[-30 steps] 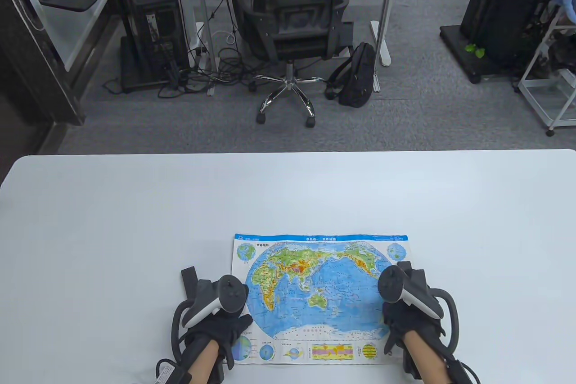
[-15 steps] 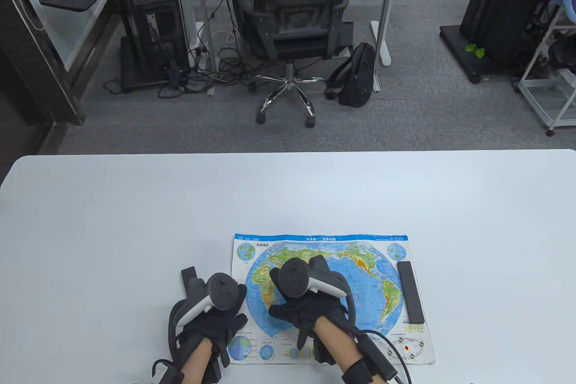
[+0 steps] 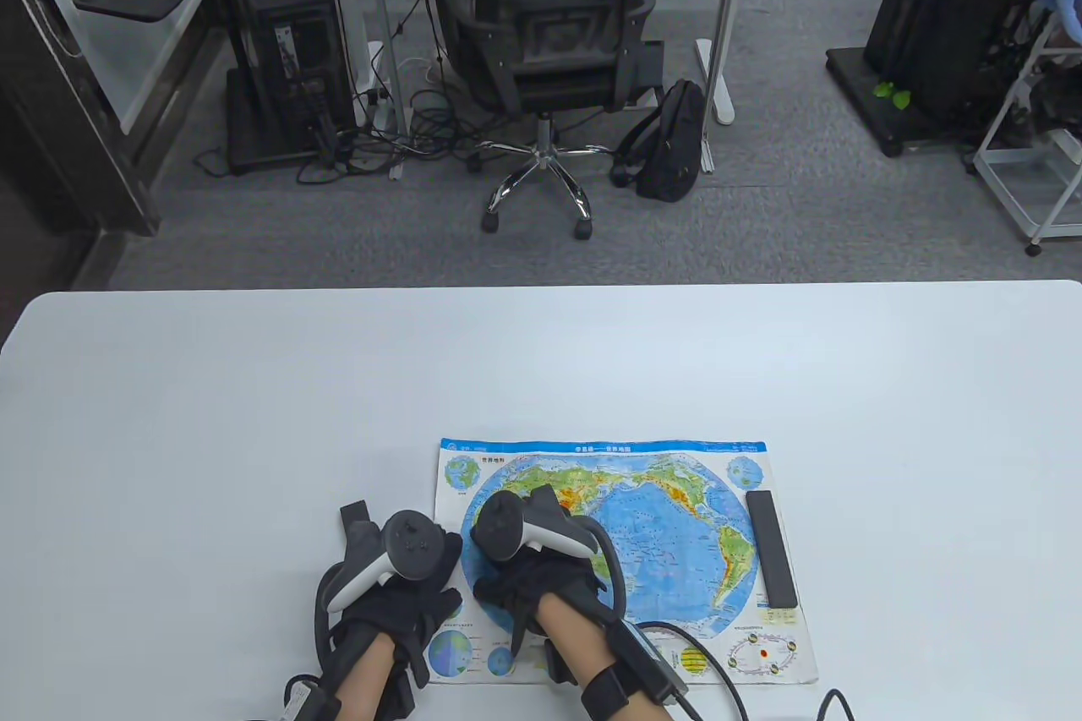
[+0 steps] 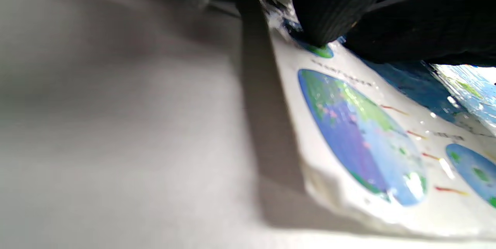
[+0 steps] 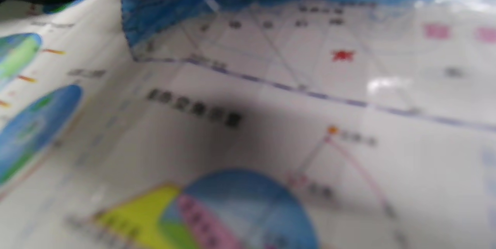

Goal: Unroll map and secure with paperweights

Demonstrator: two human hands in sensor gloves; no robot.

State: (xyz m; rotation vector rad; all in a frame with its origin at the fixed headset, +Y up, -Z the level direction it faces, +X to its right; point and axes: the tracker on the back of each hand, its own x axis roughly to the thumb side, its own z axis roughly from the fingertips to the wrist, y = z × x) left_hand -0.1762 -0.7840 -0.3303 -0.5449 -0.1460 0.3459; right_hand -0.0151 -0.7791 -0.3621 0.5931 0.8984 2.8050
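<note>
The world map (image 3: pixel 659 535) lies unrolled and flat on the white table (image 3: pixel 254 417). A black bar paperweight (image 3: pixel 771 548) lies along its right edge. My left hand (image 3: pixel 406 586) rests palm down on the map's left edge. In the left wrist view a gloved fingertip (image 4: pixel 317 36) presses the map (image 4: pixel 360 136). A second black bar (image 3: pixel 355 520) sticks out beyond the left hand, off the map; the rest of it is hidden. My right hand (image 3: pixel 516 586) lies palm down on the map's left part, beside the left hand, holding nothing. The right wrist view shows the map (image 5: pixel 271 105) close up.
The table's far edge runs across the middle of the table view. Beyond it stand an office chair (image 3: pixel 549 36) and a black backpack (image 3: pixel 672 138) on the floor. A cable (image 3: pixel 727 670) trails from my right wrist over the map's lower edge.
My right hand has let go of the paperweight at the map's right edge and moved left across the map to beside the left hand. The left hand has stayed put.
</note>
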